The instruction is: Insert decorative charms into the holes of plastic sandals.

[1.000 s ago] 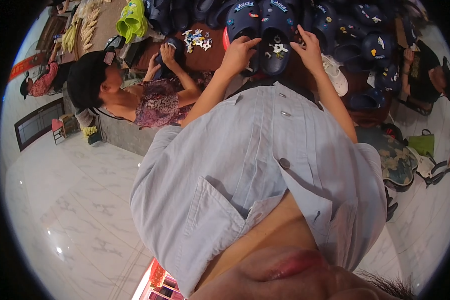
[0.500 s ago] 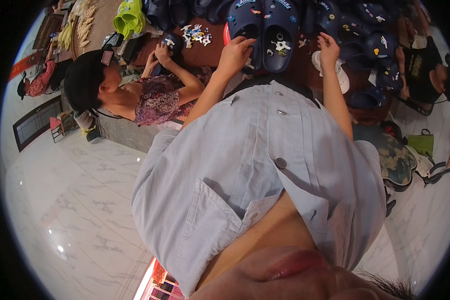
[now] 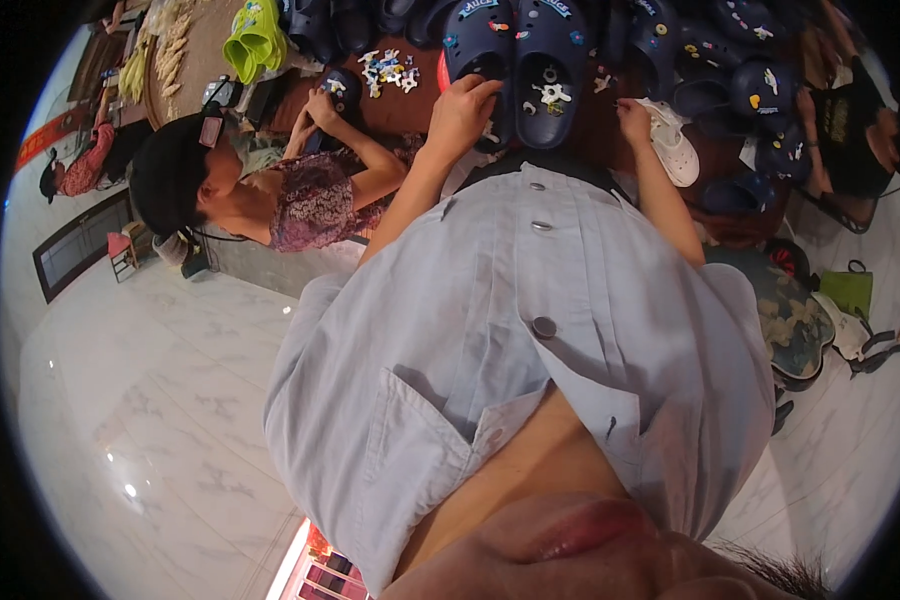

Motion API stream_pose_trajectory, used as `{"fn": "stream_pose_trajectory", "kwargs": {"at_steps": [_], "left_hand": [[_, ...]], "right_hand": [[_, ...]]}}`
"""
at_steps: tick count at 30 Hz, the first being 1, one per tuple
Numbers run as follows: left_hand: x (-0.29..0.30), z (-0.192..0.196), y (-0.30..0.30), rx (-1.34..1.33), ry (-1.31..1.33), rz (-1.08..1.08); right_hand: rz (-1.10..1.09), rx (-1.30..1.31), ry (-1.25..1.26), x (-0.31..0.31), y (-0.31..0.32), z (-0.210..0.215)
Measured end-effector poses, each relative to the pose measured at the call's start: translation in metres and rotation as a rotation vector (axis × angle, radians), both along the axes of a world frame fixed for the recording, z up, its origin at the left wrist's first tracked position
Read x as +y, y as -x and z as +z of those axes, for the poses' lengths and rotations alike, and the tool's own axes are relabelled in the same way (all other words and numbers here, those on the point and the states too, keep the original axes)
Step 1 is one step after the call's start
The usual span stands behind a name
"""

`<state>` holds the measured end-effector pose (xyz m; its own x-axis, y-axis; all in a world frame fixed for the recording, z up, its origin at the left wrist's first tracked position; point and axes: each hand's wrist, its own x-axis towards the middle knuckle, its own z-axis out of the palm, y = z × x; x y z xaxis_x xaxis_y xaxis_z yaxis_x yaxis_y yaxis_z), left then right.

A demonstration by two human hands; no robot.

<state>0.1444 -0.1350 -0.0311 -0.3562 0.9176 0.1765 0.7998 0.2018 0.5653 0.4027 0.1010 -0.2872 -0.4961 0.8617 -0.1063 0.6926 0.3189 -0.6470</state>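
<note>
A pair of navy clogs (image 3: 550,70) with small charms stuck on them lies on the brown table (image 3: 410,100) in front of me. My left hand (image 3: 460,108) grips the heel end of the left clog (image 3: 475,50). My right hand (image 3: 632,112) is down on the table to the right of the pair, beside a white clog (image 3: 672,152). Its fingers are curled, and I cannot tell whether they pinch anything. My pale blue shirt hides the table's near edge.
A seated person (image 3: 300,195) at my left works on another navy clog (image 3: 338,85). Loose charms (image 3: 386,70) lie in a pile between us. Lime green clogs (image 3: 252,40) sit at the far left and several navy clogs (image 3: 760,90) at the right. White marble floor spreads below.
My right hand has left the right clog of the pair and moved right and down to the table by the white clog. My left hand has stayed on the left clog.
</note>
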Motion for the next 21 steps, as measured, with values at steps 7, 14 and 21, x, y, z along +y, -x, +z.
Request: {"fn": "stream_pose_trajectory", "kwargs": {"at_steps": [7,14,21], "left_hand": [[-0.016,0.003,-0.011,0.062,-0.006,0.115],[-0.036,0.006,-0.030,0.076,-0.009,0.282],[-0.038,0.007,-0.036,-0.014,0.030,0.359]], "right_hand": [[0.389,-0.531,-0.086,-0.005,0.035,0.015],[0.153,-0.046,0.115,0.005,0.061,0.049],[0.394,0.489,-0.193,-0.018,0.066,0.190]]}}
